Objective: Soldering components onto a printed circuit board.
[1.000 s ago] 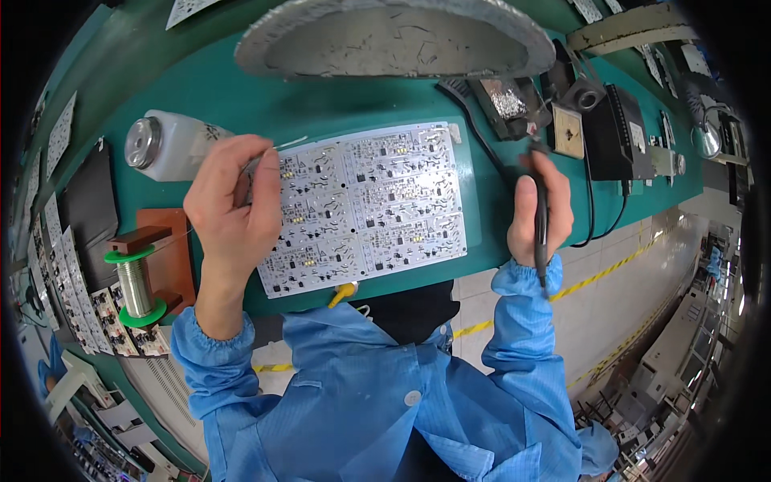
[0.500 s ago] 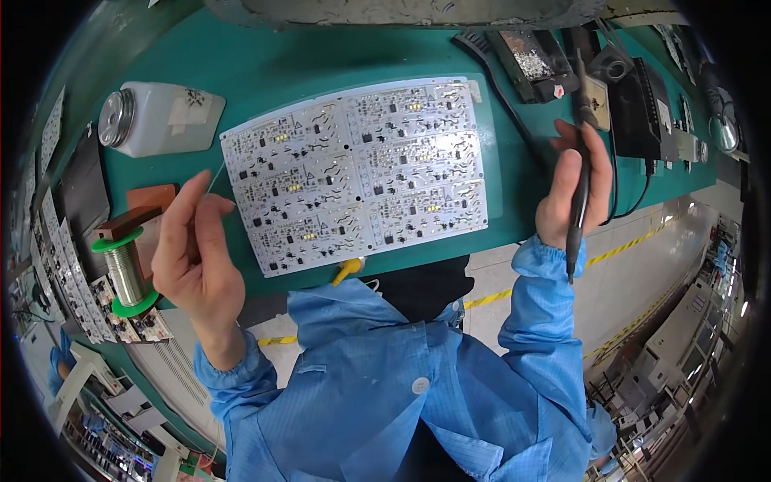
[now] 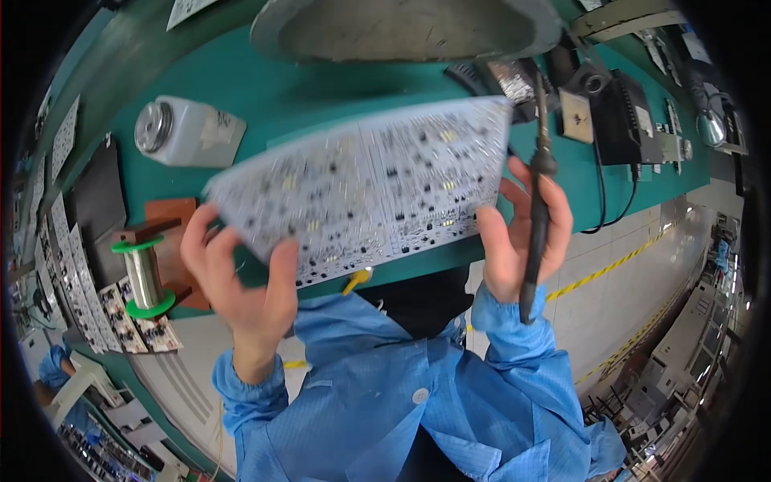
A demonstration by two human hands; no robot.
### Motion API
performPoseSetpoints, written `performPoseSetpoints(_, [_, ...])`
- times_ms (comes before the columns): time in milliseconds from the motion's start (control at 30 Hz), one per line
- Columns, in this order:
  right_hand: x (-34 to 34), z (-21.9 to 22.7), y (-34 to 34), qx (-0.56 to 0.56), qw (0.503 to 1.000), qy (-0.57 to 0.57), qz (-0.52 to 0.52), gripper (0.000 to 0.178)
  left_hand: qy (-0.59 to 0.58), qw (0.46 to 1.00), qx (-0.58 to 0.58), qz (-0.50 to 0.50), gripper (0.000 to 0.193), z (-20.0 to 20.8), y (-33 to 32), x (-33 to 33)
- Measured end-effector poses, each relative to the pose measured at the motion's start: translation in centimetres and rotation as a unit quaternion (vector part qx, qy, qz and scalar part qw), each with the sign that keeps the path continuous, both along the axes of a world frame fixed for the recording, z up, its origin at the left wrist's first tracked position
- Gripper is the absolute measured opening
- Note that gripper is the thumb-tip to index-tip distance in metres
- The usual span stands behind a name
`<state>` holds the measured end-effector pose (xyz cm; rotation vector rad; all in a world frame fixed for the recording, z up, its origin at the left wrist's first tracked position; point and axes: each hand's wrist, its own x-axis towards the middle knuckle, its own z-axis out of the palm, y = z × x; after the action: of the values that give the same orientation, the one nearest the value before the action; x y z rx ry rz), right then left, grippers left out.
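A white circuit board panel [image 3: 361,193], full of small parts, is tilted up off the green mat and blurred by motion. My left hand [image 3: 249,293] is closed on its near left corner, thumb on the face and fingers at the edge. At the right edge, the thumb of my right hand [image 3: 514,241] touches the panel; whether the fingers behind it grip the panel is hidden. That same hand also holds a black soldering iron [image 3: 536,241], its tip pointing away from me. Beside my left hand stands a solder wire spool [image 3: 143,277] with green flanges, on a red-brown holder [image 3: 178,241].
A white bottle [image 3: 201,132] with a metal lid stands far left. A grey hood [image 3: 405,32] overhangs the far edge. To the right are a sponge [image 3: 576,116], a black box [image 3: 630,120] with cables and a partly hidden brush [image 3: 466,79]. A yellow clip [image 3: 358,279] sits at the near edge.
The panel lay flat; now its far side is raised. My left hand has moved from a pinch beside it onto its corner. My right hand has come left to its edge, still holding the iron.
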<state>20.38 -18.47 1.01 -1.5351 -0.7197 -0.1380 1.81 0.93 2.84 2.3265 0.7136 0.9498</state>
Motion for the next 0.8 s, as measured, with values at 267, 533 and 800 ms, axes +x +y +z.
performPoseSetpoints(267, [-0.4, -0.2, -0.4, 0.126, 0.987, 0.097, 0.036, 0.084, -0.153, 0.981, -0.022, -0.12, 0.025, -0.5, 1.0, -0.2])
performPoseSetpoints(533, [-0.1, -1.0, -0.8, 0.173, 0.979, 0.102, 0.037, 0.082, -0.146, 0.976, 0.029, -0.162, 0.023, 0.8, 0.8, -0.3])
performPoseSetpoints(800, [-0.7, -1.1, -0.8, 0.122, 0.986, 0.103, -0.044, 0.067, -0.031, 0.991, 0.024, -0.128, 0.041, 2.7, -0.6, 0.4])
